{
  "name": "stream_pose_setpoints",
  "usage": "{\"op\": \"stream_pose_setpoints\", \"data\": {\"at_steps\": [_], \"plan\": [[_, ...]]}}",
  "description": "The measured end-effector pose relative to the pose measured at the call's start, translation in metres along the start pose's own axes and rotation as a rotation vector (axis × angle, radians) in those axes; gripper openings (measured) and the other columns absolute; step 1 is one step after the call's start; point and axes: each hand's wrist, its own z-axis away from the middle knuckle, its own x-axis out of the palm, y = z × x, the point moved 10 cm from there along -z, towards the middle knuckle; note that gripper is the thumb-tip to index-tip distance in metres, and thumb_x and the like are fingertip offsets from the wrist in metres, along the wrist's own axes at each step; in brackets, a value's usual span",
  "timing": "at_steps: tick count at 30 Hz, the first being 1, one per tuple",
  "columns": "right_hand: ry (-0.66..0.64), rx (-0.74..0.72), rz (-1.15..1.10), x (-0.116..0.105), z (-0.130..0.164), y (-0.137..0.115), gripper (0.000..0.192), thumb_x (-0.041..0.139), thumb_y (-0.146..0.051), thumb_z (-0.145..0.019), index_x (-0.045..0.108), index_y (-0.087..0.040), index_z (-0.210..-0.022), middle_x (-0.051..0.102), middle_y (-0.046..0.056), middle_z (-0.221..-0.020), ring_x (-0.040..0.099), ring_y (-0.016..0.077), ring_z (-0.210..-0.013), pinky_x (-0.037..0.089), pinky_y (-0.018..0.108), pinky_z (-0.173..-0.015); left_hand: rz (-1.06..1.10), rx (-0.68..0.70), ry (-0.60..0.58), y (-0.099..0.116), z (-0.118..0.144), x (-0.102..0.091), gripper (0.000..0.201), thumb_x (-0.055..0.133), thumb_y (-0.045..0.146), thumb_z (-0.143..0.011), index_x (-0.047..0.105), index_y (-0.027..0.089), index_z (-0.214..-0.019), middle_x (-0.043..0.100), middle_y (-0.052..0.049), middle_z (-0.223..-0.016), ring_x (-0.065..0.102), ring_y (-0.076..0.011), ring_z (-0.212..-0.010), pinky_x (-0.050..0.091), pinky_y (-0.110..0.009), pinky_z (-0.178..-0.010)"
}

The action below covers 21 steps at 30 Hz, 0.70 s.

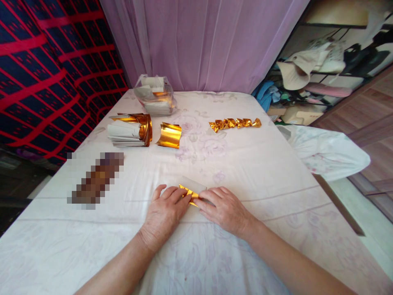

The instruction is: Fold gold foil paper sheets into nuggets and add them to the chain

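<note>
A sheet of gold foil paper [193, 185] lies on the cloth in front of me, its pale back facing up and its near edge folded over to show gold. The fingers of my left hand [167, 207] press on the left part of that fold. From the other side my right hand [224, 208] grips the right end, its fingers bent and close together. Both thumbs are mostly hidden. Farther off, a curled gold sheet [171, 135] sits beside a thick stack of gold-and-white sheets [129, 133]. Folded gold pieces [235, 123] form a row at the back right.
A clear plastic bag [155, 95] with more sheets stands at the back left. A blurred-out object [96, 180] lies on the left. Flowered cloth [260, 172] covers the table. Shelves with a cap [296, 73] and shoes rise at the right; a purple curtain [196, 45] hangs behind.
</note>
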Motion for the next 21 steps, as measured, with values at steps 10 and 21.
{"op": "stream_pose_setpoints", "data": {"at_steps": [10, 21], "plan": [[0.066, 0.212, -0.204, 0.008, 0.004, 0.023, 0.014, 0.055, -0.022, -0.095, 0.069, -0.021, -0.094, 0.068, 0.004, -0.088, 0.057, 0.0177, -0.081, 0.043, 0.033, -0.073, 0.033, -0.054, -0.018, 0.0, 0.008, 0.001, 0.019, 0.052, 0.022, -0.097, 0.067, 0.026, -0.108, 0.072, 0.0, -0.117, 0.063, -0.0229, -0.109, 0.032, -0.048, -0.104], [0.023, 0.367, -0.208, 0.02, -0.005, 0.041, 0.018, 0.058, -0.025, -0.094, 0.063, -0.021, -0.076, 0.063, 0.002, -0.079, 0.058, 0.0173, -0.077, 0.043, 0.032, -0.072, 0.009, -0.039, -0.042, 0.003, 0.011, 0.002, 0.019, 0.052, 0.02, -0.095, 0.067, 0.025, -0.107, 0.071, -0.002, -0.12, 0.061, -0.0249, -0.116, 0.03, -0.05, -0.109]]}}
